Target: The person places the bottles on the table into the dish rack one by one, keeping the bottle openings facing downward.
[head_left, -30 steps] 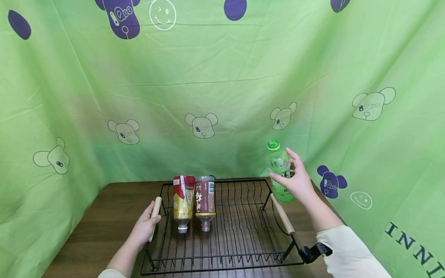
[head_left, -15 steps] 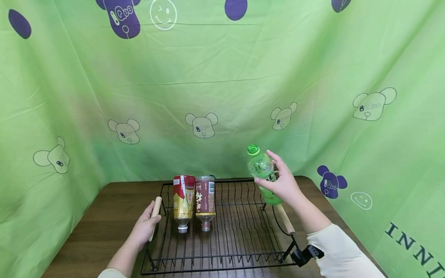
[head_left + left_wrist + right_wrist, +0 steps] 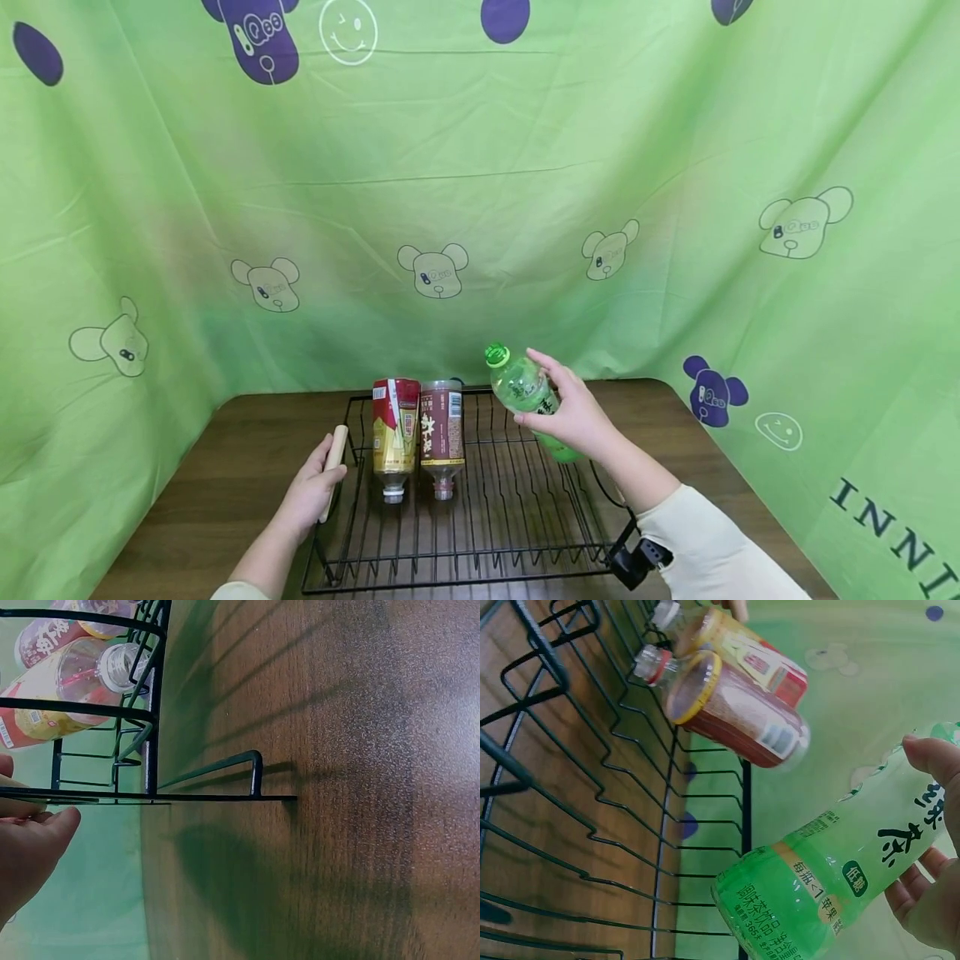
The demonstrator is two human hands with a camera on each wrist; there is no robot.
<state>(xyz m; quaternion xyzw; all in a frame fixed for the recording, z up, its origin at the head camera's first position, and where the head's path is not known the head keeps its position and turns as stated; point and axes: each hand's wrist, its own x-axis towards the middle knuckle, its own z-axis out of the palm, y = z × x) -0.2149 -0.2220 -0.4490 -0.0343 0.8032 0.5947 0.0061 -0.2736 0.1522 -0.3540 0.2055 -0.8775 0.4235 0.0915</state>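
My right hand (image 3: 573,417) grips a green plastic bottle (image 3: 810,877) round its middle, over the right half of a black wire dish rack (image 3: 480,517). The bottle leans, its open green neck up and to the left. My left hand (image 3: 311,487) holds the light wooden handle (image 3: 335,450) at the rack's left end. Two bottles lie neck down in the rack's left part: a red and yellow one (image 3: 396,433) and, beside it, a maroon one (image 3: 442,433). In the right wrist view the maroon bottle (image 3: 735,709) shows past the green bottle.
The rack stands on a brown wooden table (image 3: 202,483). A green cloth (image 3: 480,167) printed with bear heads hangs behind and at both sides. On the right sleeve sits a black wrist camera mount (image 3: 637,562), close to the rack's front right corner.
My right hand has brought the green bottle leftward from the rack's right end to over the rack, and the bottle has tilted further. My left hand has stayed on the handle.
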